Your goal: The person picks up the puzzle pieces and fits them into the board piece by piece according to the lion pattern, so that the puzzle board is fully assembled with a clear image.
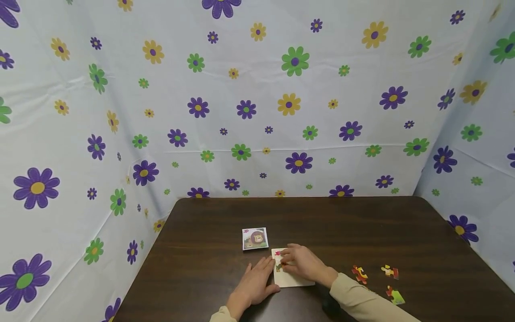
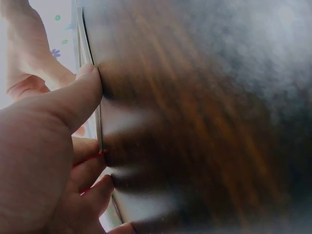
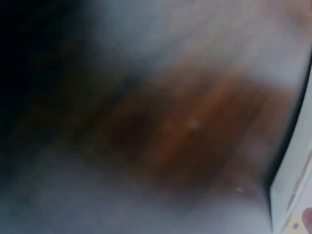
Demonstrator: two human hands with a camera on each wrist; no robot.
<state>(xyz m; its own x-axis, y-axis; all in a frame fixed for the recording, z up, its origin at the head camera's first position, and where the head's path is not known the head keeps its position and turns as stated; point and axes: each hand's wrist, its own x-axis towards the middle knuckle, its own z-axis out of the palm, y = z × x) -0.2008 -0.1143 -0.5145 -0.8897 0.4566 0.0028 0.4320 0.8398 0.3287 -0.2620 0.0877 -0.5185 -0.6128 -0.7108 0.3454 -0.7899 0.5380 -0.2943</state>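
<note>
A pale square puzzle board (image 1: 293, 281) lies on the dark table, with a few printed pieces along its left part. My left hand (image 1: 255, 281) rests beside the board's left edge, fingers extended; in the left wrist view its thumb (image 2: 83, 92) touches the board's edge (image 2: 84, 39). Over the upper left of the board, my right hand (image 1: 303, 263) pinches a small orange-brown puzzle piece (image 1: 283, 264), mostly covered by the fingers. The right wrist view is blurred and catches the board's edge (image 3: 287, 200) at its right side.
A square lion picture (image 1: 255, 239) lies just beyond the board, to the left. Loose puzzle pieces sit to the right: a red-yellow one (image 1: 360, 274), a red-cream one (image 1: 390, 271) and a red-green one (image 1: 395, 295). Flowered cloth (image 1: 257, 170) hangs behind the table (image 1: 209, 223).
</note>
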